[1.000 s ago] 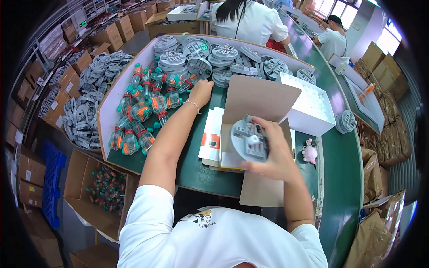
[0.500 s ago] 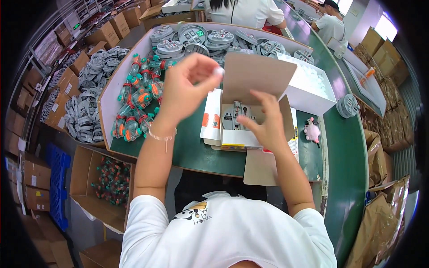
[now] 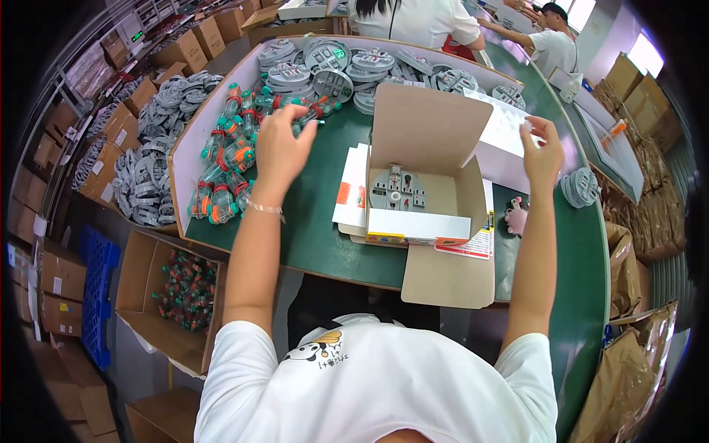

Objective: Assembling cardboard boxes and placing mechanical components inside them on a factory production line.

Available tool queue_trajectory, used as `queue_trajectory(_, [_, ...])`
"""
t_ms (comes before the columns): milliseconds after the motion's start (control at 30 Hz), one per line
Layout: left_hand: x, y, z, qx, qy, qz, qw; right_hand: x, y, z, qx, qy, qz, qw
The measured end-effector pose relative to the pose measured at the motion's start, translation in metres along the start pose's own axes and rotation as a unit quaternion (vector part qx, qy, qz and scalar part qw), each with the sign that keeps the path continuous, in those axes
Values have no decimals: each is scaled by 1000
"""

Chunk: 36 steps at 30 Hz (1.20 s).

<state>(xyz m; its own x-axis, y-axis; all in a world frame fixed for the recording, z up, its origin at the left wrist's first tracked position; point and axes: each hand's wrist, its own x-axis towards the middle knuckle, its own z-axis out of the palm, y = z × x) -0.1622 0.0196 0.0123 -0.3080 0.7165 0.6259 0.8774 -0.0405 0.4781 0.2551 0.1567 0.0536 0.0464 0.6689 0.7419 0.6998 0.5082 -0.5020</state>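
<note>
We log one grey disc [image 3: 396, 189] already inside the open carton [image 3: 419, 227] at the counter's [image 3: 317, 229] near edge; lid [image 3: 428, 129] upright, flap [image 3: 447, 284] hanging past that edge, no bottle visible within. Left hand [image 3: 283, 148], fingers narrowly parted, is beside the bottles [image 3: 238, 156] toward the left edge; right hand [image 3: 545, 151], fingertips close together, is at the white box [image 3: 504, 156]. We cannot tell whether either grips anything. Count: one carton, one white box, one pink toy [image 3: 516, 218]; bottles and far-edge discs [image 3: 331, 86] overlap too much.
</note>
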Motion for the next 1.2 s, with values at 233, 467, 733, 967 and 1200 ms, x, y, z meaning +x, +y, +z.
queue_trajectory(233, [51, -96, 59, 305, 70, 176, 933, 0, 49, -1, -85, -7, 27, 996])
queue_trajectory(467, [94, -105, 46, 302, -125, 130, 936, -69, -61, -57, 87, -71, 16, 994])
queue_trajectory(733, [90, -137, 78, 322, -90, 184, 924, -83, -112, -49, 187, -137, -68, 970])
queue_trajectory(967, [109, -105, 50, 331, -194, 92, 919, -97, -118, -69, 191, -183, -49, 963])
queue_trajectory(1200, [55, 4, -20, -133, 17, 46, 990, -124, -112, -59, 238, -187, 7, 953])
